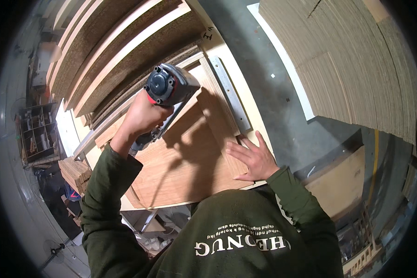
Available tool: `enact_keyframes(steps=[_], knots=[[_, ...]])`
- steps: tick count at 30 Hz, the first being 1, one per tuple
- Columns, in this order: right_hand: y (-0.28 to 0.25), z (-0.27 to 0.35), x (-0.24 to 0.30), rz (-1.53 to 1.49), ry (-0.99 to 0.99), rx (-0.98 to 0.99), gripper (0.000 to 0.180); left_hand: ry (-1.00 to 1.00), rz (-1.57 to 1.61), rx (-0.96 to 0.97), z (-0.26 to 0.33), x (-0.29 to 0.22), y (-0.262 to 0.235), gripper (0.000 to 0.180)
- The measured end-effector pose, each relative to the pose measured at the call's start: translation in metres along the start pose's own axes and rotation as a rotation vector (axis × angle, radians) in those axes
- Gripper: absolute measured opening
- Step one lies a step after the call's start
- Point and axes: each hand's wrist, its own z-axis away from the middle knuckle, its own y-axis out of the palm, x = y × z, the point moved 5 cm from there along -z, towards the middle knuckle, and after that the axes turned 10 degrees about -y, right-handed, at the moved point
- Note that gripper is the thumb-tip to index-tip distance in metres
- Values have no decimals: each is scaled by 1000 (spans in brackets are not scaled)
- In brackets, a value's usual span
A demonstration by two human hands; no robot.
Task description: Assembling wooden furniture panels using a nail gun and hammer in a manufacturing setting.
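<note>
My left hand (141, 116) grips a pneumatic nail gun (164, 88) with a dark round cap and a red band. The tool is over the far part of a flat wooden panel (160, 171) with raised wooden strips along its edges. Whether its nose touches the wood is hidden beneath its body. My right hand (255, 160) lies with spread fingers on the near end of the right-hand wooden strip (220, 125). Just beyond that strip, a metal bar (230, 95) with holes is fixed to the pale work board (252, 111).
Several long boards (125, 51) stand in rows at the far left of the bench. A large stack of brown sheets (347, 69) is at the far right, across a grey floor (282, 92). To the left are a compartmented rack (37, 132) and a small wood stack (74, 173).
</note>
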Motion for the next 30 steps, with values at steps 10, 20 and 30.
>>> enact_keyframes(steps=[10, 20, 30], knots=[[0, 1, 2, -18, -15, -36, 86, -18, 48, 51, -18, -6, 13, 21], [5, 3, 2, 11, 10, 23, 84, 15, -25, -8, 6, 9, 22, 20], [8, 20, 8, 10, 26, -118, 70, -253, 132, 88, 106, 72, 74, 25]])
